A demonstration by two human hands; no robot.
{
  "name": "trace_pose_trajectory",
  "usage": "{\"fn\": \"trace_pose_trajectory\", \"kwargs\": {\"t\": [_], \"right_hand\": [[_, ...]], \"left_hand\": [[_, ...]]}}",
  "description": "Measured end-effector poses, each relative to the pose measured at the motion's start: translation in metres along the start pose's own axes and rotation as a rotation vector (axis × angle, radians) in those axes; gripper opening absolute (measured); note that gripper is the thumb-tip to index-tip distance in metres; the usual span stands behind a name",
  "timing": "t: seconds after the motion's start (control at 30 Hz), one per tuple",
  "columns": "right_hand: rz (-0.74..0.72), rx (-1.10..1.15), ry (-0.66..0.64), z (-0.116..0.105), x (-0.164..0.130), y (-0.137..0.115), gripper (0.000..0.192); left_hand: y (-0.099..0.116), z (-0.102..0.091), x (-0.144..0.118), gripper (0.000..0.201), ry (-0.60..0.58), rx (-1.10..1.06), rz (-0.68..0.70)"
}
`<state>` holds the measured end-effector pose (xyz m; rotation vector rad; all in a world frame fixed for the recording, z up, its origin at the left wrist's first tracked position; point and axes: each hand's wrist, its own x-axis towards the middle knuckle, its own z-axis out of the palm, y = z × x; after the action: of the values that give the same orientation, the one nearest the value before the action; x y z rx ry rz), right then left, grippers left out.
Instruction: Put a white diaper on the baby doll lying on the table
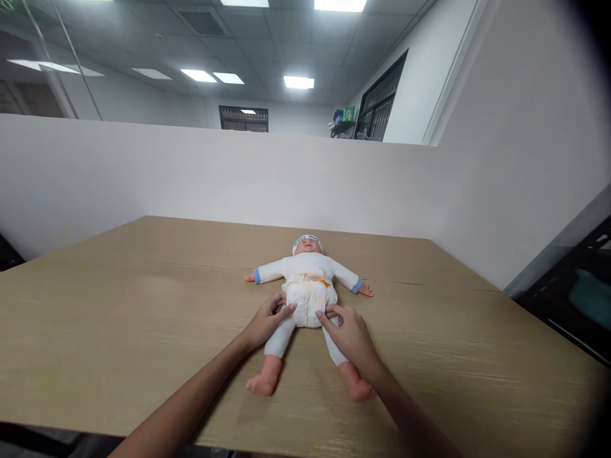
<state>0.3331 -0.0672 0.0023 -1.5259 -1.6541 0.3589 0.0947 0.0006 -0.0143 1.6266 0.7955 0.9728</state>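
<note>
A baby doll [309, 263] lies on its back on the table, head away from me, arms and legs spread. It wears a white suit with blue cuffs and a white cap with lettering. Around its hips is a white diaper [306, 302] with an orange printed waistband. My left hand [272, 318] pinches the diaper's edge at the leg on the left side, thumb on top. On the other side, my right hand [347, 327] has thumb and fingers closed on the diaper's edge by the other leg. Both hands rest over the doll's thighs.
The wide tan table [143, 331] has thin seams across its far part. A low white partition wall [286, 175] stands behind it, and a white wall [506, 127] rises at the right. A dark metal rack [573, 299] is beside the table's right edge.
</note>
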Motion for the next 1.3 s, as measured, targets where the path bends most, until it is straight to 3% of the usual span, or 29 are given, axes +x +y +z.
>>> {"fn": "trace_pose_trajectory", "kwargs": {"t": [0.17,0.3,0.4,0.47,0.57,0.67,0.73,0.8,0.87,0.97,1.07,1.2,1.3], "right_hand": [[0.035,-0.006,0.062,0.006,-0.004,0.005,0.032],[-0.121,-0.069,0.163,0.004,-0.004,0.009,0.031],[-0.255,-0.044,0.165,-0.002,0.000,0.017,0.031],[-0.310,0.003,0.152,-0.006,0.008,0.029,0.029],[-0.335,-0.061,0.257,-0.011,0.035,0.061,0.024],[-0.338,-0.296,0.344,-0.009,0.076,0.098,0.022],[-0.318,-0.429,0.319,-0.004,0.104,0.120,0.038],[-0.289,-0.481,0.241,0.001,0.124,0.135,0.048],[-0.276,-0.454,0.141,0.004,0.133,0.141,0.046],[-0.221,-0.369,0.067,0.005,0.132,0.136,0.039],[-0.065,-0.336,0.075,0.002,0.124,0.112,0.036],[0.144,-0.187,0.092,-0.011,0.105,0.066,0.036],[0.194,0.065,0.109,-0.036,0.078,0.036,0.042]], "left_hand": [[-0.010,0.000,0.003,0.051,0.092,0.085,0.037],[-0.013,-0.002,0.003,0.047,0.204,0.223,0.078],[-0.013,-0.012,-0.001,0.035,0.280,0.471,0.257],[-0.014,-0.024,0.000,0.025,0.255,0.654,0.401],[-0.017,-0.047,0.015,0.019,0.235,0.858,0.506],[-0.025,-0.069,0.047,0.023,0.349,1.013,0.472],[-0.033,-0.081,0.072,0.041,0.414,1.109,0.402],[-0.040,-0.090,0.092,0.055,0.407,1.181,0.311],[-0.044,-0.094,0.105,0.056,0.339,1.229,0.231],[-0.042,-0.092,0.109,0.055,0.262,1.279,0.178],[-0.029,-0.079,0.099,0.050,0.290,1.281,0.143],[0.012,-0.050,0.072,0.039,0.504,1.135,0.035],[0.056,-0.024,0.030,0.044,0.649,0.968,0.007]]}}
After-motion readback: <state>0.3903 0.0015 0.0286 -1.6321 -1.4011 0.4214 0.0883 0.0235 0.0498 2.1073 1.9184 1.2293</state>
